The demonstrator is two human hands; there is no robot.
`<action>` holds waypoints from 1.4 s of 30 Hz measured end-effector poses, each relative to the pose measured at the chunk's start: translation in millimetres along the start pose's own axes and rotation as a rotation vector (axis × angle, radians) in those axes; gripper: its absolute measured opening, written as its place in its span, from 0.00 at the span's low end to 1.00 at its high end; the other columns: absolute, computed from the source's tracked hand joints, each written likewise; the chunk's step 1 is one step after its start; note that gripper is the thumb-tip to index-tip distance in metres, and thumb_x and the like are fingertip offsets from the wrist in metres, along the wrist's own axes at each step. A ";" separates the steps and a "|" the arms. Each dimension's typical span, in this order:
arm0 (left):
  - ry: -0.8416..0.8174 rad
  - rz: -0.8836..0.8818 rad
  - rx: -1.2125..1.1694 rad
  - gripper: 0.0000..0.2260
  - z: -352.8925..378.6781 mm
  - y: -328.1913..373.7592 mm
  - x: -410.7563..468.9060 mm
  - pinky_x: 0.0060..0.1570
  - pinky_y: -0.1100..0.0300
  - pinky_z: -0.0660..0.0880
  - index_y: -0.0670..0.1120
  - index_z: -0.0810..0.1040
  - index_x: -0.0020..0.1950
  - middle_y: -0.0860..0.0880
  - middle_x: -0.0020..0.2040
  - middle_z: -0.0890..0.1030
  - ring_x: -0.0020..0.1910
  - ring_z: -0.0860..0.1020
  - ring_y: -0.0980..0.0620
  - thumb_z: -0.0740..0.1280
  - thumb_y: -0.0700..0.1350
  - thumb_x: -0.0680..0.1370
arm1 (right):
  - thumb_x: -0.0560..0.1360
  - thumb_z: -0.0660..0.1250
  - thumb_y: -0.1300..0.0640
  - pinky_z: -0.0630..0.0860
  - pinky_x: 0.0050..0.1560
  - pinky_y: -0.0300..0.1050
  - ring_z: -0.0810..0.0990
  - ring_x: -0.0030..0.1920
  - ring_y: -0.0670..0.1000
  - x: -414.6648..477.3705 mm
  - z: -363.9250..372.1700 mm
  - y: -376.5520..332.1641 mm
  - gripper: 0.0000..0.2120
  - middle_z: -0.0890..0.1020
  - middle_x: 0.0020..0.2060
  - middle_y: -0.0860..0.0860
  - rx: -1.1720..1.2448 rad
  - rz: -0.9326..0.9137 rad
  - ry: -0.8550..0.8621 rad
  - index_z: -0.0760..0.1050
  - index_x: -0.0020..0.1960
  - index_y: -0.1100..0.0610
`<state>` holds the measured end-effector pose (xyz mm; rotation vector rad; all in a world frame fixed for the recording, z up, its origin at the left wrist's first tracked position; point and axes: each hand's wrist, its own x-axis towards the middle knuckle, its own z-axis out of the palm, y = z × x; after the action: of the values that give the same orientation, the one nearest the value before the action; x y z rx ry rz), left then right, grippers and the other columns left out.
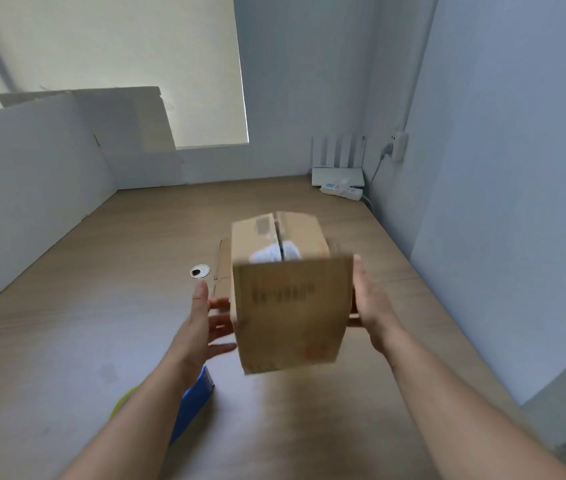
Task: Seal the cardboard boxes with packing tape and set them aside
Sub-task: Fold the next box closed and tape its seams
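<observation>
Brown cardboard box (288, 306), boxy and motion-blurred, held between two flat hands, left hand (205, 323) fingers splayed at its left face, right hand (368, 303) straight along its right face; above the wood-grain table's (101, 306) middle; top flaps parted over something white; print unreadable; blue object (194, 403) half hidden under the left forearm

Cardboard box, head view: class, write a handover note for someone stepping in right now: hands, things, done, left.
Left hand: fingers straight, at the left side of the cardboard box.
Right hand: on its right side, fingers hidden behind it.
Box: held above the table, blurred; flaps folded down, a gap along the top seam, something white inside.
Blue object on the table under the left forearm; unclear what.
Done: flaps closed. Left: tape the seam, set the box aside.
</observation>
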<state>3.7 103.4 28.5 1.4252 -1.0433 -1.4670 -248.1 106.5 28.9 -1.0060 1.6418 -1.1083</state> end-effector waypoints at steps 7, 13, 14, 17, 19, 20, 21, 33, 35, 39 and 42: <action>-0.115 -0.068 0.224 0.23 10.0 -10.8 -6.1 0.46 0.51 0.80 0.55 0.73 0.62 0.52 0.54 0.81 0.53 0.80 0.51 0.54 0.67 0.76 | 0.73 0.53 0.29 0.76 0.50 0.51 0.80 0.43 0.51 -12.7 14.7 16.5 0.33 0.83 0.41 0.50 -0.328 -0.011 -0.058 0.79 0.45 0.58; -0.214 0.010 0.537 0.33 15.9 -14.8 2.3 0.54 0.55 0.78 0.54 0.63 0.65 0.56 0.56 0.77 0.54 0.79 0.55 0.76 0.58 0.67 | 0.70 0.72 0.44 0.74 0.59 0.47 0.77 0.57 0.49 -16.8 20.1 10.3 0.39 0.77 0.63 0.49 -0.452 0.002 -0.163 0.58 0.75 0.49; -0.252 0.006 0.621 0.42 16.0 -16.1 4.1 0.59 0.53 0.76 0.54 0.62 0.68 0.54 0.61 0.75 0.58 0.77 0.55 0.77 0.63 0.60 | 0.71 0.71 0.45 0.73 0.61 0.47 0.76 0.59 0.49 -16.9 19.9 11.6 0.39 0.76 0.64 0.49 -0.490 -0.028 -0.172 0.56 0.76 0.47; -0.261 -0.010 0.932 0.64 21.3 -21.2 2.0 0.71 0.52 0.63 0.46 0.46 0.77 0.49 0.77 0.53 0.75 0.58 0.51 0.73 0.72 0.53 | 0.69 0.69 0.38 0.67 0.66 0.45 0.69 0.68 0.49 -21.1 22.4 14.3 0.44 0.68 0.71 0.47 -0.611 -0.050 -0.219 0.50 0.78 0.45; -0.248 0.013 1.085 0.69 25.6 -27.9 -6.7 0.72 0.51 0.60 0.43 0.33 0.77 0.50 0.78 0.38 0.77 0.50 0.51 0.68 0.77 0.53 | 0.63 0.70 0.32 0.64 0.69 0.49 0.64 0.72 0.51 -25.7 30.2 15.6 0.54 0.63 0.73 0.50 -0.705 -0.007 -0.214 0.45 0.78 0.46; -0.232 0.034 1.120 0.70 26.5 -30.9 -11.3 0.72 0.51 0.61 0.44 0.32 0.76 0.51 0.77 0.37 0.77 0.50 0.50 0.66 0.79 0.52 | 0.61 0.71 0.31 0.64 0.70 0.51 0.62 0.73 0.52 -28.9 34.2 15.5 0.57 0.61 0.73 0.52 -0.750 0.009 -0.200 0.44 0.78 0.48; -0.207 0.055 1.133 0.70 26.0 -34.1 -14.4 0.71 0.51 0.63 0.44 0.32 0.76 0.51 0.77 0.38 0.77 0.52 0.49 0.64 0.80 0.51 | 0.61 0.71 0.31 0.63 0.70 0.51 0.60 0.73 0.53 -32.4 38.0 14.8 0.57 0.60 0.73 0.52 -0.794 0.018 -0.178 0.44 0.78 0.49; -0.020 0.216 1.099 0.59 11.7 -46.5 -20.9 0.62 0.53 0.69 0.46 0.38 0.78 0.49 0.73 0.57 0.72 0.62 0.50 0.64 0.76 0.61 | 0.68 0.66 0.33 0.69 0.58 0.48 0.68 0.66 0.54 -59.3 56.7 2.5 0.41 0.69 0.65 0.52 -1.013 -0.047 0.002 0.59 0.72 0.54; 0.006 0.234 1.078 0.56 10.9 -46.9 -20.2 0.61 0.54 0.69 0.46 0.40 0.78 0.49 0.73 0.58 0.71 0.64 0.50 0.63 0.75 0.64 | 0.70 0.65 0.37 0.70 0.54 0.48 0.72 0.61 0.55 -62.4 56.6 -0.9 0.33 0.73 0.61 0.53 -1.013 -0.068 0.033 0.64 0.68 0.55; 0.045 0.327 0.949 0.37 7.1 -39.1 -24.4 0.57 0.54 0.68 0.50 0.48 0.79 0.50 0.72 0.67 0.67 0.69 0.48 0.56 0.66 0.77 | 0.76 0.51 0.47 0.71 0.56 0.50 0.75 0.57 0.60 -72.0 45.1 -10.0 0.22 0.79 0.57 0.60 -0.678 -0.123 0.180 0.73 0.60 0.58; 0.129 0.424 0.786 0.30 -2.9 -30.2 -29.0 0.45 0.50 0.73 0.44 0.67 0.71 0.46 0.69 0.72 0.47 0.77 0.36 0.42 0.59 0.78 | 0.72 0.48 0.52 0.78 0.50 0.59 0.75 0.42 0.58 -67.0 23.5 -7.8 0.18 0.78 0.40 0.60 -0.298 -0.087 0.345 0.75 0.42 0.57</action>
<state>7.0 140.5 9.1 1.6374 -1.8183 -0.6573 -206.2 161.6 46.5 -1.1301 2.1048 -1.1652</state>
